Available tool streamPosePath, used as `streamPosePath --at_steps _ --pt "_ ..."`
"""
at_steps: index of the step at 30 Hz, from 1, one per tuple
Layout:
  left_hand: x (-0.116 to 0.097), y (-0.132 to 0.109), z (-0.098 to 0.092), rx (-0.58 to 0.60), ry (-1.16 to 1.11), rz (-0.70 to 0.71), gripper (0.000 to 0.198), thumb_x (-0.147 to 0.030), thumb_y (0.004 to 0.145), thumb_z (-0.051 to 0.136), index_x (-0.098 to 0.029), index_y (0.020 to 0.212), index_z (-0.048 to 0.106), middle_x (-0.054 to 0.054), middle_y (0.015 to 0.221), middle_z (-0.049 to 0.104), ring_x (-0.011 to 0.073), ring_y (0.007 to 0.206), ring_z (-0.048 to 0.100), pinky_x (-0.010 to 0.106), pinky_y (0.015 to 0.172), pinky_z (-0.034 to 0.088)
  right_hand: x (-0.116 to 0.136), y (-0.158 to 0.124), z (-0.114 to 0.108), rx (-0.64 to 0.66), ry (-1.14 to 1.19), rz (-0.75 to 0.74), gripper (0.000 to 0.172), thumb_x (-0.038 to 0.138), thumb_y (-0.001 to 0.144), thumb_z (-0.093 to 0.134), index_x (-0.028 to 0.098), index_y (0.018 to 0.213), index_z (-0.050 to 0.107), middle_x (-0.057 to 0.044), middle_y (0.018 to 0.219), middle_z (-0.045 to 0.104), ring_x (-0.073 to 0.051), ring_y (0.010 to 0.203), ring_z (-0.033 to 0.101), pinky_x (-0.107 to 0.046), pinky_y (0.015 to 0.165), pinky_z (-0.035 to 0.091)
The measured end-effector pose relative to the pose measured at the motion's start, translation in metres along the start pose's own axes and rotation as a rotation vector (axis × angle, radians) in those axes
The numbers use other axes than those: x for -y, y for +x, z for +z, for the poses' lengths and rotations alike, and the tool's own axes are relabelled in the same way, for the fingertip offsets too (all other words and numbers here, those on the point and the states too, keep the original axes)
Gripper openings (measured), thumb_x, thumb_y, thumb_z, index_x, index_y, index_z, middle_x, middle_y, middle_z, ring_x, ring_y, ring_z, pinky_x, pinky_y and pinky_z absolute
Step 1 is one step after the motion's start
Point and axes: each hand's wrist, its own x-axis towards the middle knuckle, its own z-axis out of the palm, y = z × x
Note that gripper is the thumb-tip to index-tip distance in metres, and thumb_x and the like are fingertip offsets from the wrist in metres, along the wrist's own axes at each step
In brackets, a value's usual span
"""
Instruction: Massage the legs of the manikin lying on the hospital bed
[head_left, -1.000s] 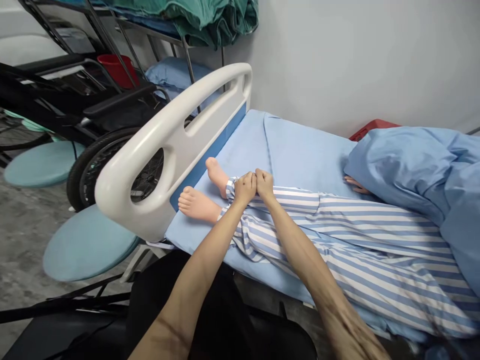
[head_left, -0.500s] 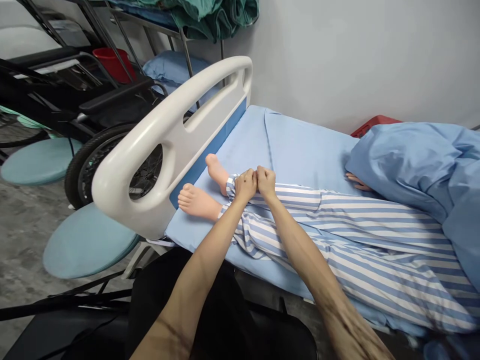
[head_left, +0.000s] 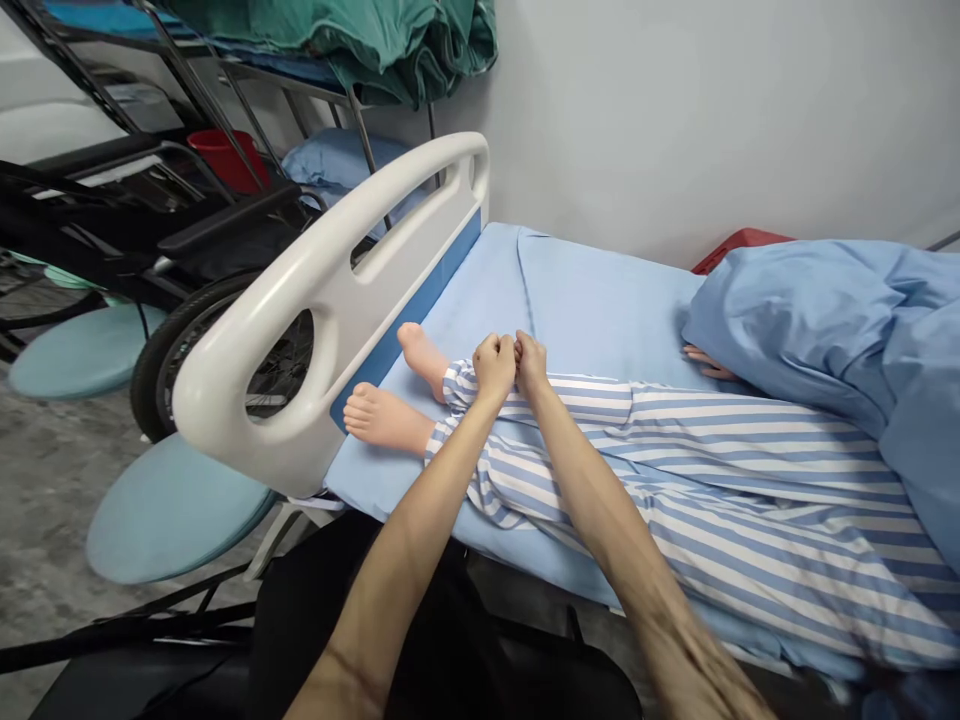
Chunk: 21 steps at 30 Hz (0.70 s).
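Note:
A manikin lies on a bed in blue-and-white striped trousers (head_left: 675, 470), its two bare feet (head_left: 379, 415) near the white footboard (head_left: 322, 290). My left hand (head_left: 493, 365) and my right hand (head_left: 531, 362) are side by side, both closed in fists on the striped cloth of the far trouser leg just above its cuff. A light blue quilt (head_left: 832, 330) covers the manikin's upper body, with one manikin hand (head_left: 705, 362) showing at its edge.
The bed has a light blue sheet (head_left: 585, 300) and stands against a grey wall. A black wheelchair (head_left: 172, 250) stands beyond the footboard, with round teal stools (head_left: 172, 505) on the floor. A metal rack holds green cloths (head_left: 360, 40), a blue pillow and a red bucket (head_left: 221, 155).
Both fists have kept their hold on the trouser leg and shifted slightly toward the knee. The view has swung a little to the right and downward.

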Motion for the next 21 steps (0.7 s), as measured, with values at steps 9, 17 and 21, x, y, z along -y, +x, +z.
streamPosePath --at_steps 9,17,21 --pt "0.021 -0.021 0.023 -0.053 0.255 0.091 0.020 -0.025 0.085 0.043 -0.020 0.066 0.045 0.002 0.071 0.059 0.0128 0.070 0.053 0.024 0.064 0.032 0.010 0.001 -0.012 -0.042 0.263 0.068 0.043 0.035 0.082 0.046 0.020 0.057 0.014 0.009 0.045 0.019 -0.004 0.038 0.017 -0.020 0.037 0.020" --pt "0.021 -0.022 0.023 -0.034 0.304 0.073 0.019 -0.025 0.087 0.042 -0.020 0.071 0.051 0.003 0.076 0.064 0.0142 0.074 0.057 0.025 0.064 0.032 0.010 0.000 -0.014 -0.047 0.165 0.041 0.046 0.040 0.081 0.049 0.020 0.059 0.014 0.009 0.046 0.018 -0.005 0.040 0.018 -0.021 0.039 0.025" --pt "0.023 -0.023 0.023 -0.021 0.326 0.102 0.019 -0.026 0.088 0.041 -0.021 0.074 0.053 0.003 0.080 0.065 0.0145 0.076 0.058 0.025 0.065 0.032 0.010 -0.001 -0.013 -0.058 0.153 0.033 0.046 0.041 0.081 0.048 0.020 0.058 0.014 0.008 0.047 0.017 -0.005 0.040 0.017 -0.021 0.040 0.025"
